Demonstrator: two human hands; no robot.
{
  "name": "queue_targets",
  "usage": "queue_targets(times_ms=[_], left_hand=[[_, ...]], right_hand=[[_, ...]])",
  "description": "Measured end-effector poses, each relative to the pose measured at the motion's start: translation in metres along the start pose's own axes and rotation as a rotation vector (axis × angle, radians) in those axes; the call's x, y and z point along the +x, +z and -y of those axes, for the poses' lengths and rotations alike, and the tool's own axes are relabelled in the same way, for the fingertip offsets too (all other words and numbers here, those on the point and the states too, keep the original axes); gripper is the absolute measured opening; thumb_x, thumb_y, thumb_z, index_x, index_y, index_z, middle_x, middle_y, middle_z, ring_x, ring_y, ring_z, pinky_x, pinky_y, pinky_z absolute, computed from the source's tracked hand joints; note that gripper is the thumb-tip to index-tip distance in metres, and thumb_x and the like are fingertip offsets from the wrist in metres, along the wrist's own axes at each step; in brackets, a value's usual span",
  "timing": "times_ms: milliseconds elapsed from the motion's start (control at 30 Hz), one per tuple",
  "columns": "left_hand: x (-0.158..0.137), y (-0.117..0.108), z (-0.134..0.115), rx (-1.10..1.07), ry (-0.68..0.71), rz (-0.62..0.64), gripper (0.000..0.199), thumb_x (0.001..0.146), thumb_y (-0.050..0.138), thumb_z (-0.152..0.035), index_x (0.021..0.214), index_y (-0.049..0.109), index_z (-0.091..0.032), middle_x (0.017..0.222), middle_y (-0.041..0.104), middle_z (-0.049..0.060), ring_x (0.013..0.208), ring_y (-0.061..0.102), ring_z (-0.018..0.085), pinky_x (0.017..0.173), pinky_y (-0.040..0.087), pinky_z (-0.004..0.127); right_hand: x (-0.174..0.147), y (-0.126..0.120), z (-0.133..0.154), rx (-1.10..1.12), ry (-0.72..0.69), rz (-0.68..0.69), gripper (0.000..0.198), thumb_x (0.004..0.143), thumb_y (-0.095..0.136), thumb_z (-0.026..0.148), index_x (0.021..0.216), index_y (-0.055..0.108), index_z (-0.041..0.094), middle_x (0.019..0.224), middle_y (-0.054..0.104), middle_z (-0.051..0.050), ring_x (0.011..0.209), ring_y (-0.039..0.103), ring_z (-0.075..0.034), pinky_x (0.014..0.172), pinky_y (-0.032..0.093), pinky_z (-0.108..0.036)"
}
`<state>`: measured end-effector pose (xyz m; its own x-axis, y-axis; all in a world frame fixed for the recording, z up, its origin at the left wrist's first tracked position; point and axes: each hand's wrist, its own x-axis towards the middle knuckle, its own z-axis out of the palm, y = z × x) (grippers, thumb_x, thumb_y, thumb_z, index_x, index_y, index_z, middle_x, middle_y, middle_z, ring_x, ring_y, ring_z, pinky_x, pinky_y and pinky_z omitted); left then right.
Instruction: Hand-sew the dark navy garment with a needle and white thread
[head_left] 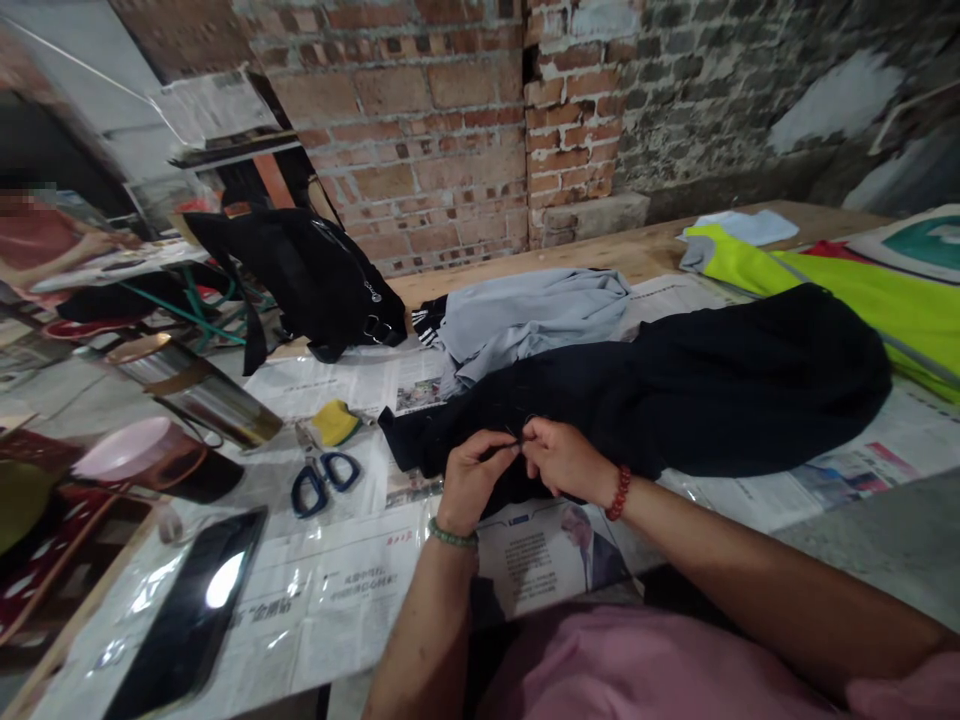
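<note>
A dark navy or black garment (757, 385) lies bunched across the newspaper-covered table. Over its near left part, my left hand (472, 475), with a green bead bracelet, is closed, thumb and fingertips pinched at the dark cloth. Right beside it, almost fingertip to fingertip, my right hand (566, 458) is closed in a pinch too, wearing a red bead bracelet. Whatever small thing sits between the right fingertips is hidden. Fine thread-like lines show on the cloth just above the fingers. Blue-handled scissors (324, 484) lie to the left, beside a yellow object (335, 423).
Left on the table are a phone (191, 610), a pink-lidded cup (161, 460) and a steel flask (202, 390). Behind lie a black bag (307, 285) and grey clothing (532, 315). At right are a neon-yellow garment (832, 290) and an iron (926, 245). Another person sits far left.
</note>
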<state>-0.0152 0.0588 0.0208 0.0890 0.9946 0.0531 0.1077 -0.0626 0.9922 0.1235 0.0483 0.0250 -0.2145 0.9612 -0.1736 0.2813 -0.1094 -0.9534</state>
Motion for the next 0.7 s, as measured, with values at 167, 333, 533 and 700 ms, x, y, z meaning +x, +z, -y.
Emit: queue_targets(times_ms=[167, 333, 533, 700], left_hand=[[0.0, 0.001, 0.002, 0.037, 0.049, -0.012, 0.012, 0.061, 0.064, -0.013, 0.066, 0.07, -0.022, 0.069, 0.064, -0.001, 0.068, 0.055, 0.015, 0.066, 0.041, 0.023], [0.0, 0.002, 0.003, 0.128, 0.154, -0.033, 0.012, 0.065, 0.063, -0.015, 0.069, 0.07, -0.024, 0.074, 0.066, 0.0, 0.074, 0.057, 0.016, 0.072, 0.042, 0.024], [-0.001, 0.001, 0.007, 0.218, 0.416, -0.044, 0.016, 0.07, 0.058, -0.013, 0.075, 0.069, -0.023, 0.081, 0.067, 0.002, 0.078, 0.06, 0.016, 0.074, 0.044, 0.027], [-0.001, 0.001, 0.014, 0.355, 0.636, -0.102, 0.017, 0.073, 0.055, -0.01, 0.079, 0.065, -0.021, 0.082, 0.064, 0.003, 0.078, 0.059, 0.015, 0.072, 0.047, 0.028]], right_hand=[[-0.012, -0.019, 0.012, -0.239, -0.15, 0.035, 0.014, 0.078, 0.036, 0.013, 0.089, 0.044, 0.018, 0.057, 0.056, 0.005, 0.036, 0.051, -0.006, 0.04, 0.037, -0.016], [0.007, -0.054, 0.027, -0.527, -0.484, -0.449, 0.014, 0.075, 0.047, 0.016, 0.082, 0.058, 0.017, 0.085, 0.061, -0.006, 0.077, 0.057, -0.015, 0.072, 0.042, -0.026], [0.043, -0.046, 0.01, -0.012, -0.134, 0.096, 0.02, 0.075, 0.05, 0.024, 0.084, 0.066, 0.013, 0.07, 0.064, -0.002, 0.069, 0.057, -0.012, 0.073, 0.042, -0.026], [0.031, -0.034, -0.003, 0.375, -0.042, 0.134, 0.023, 0.059, 0.069, 0.031, 0.073, 0.069, 0.013, 0.072, 0.066, -0.002, 0.072, 0.057, -0.012, 0.079, 0.038, -0.028]])
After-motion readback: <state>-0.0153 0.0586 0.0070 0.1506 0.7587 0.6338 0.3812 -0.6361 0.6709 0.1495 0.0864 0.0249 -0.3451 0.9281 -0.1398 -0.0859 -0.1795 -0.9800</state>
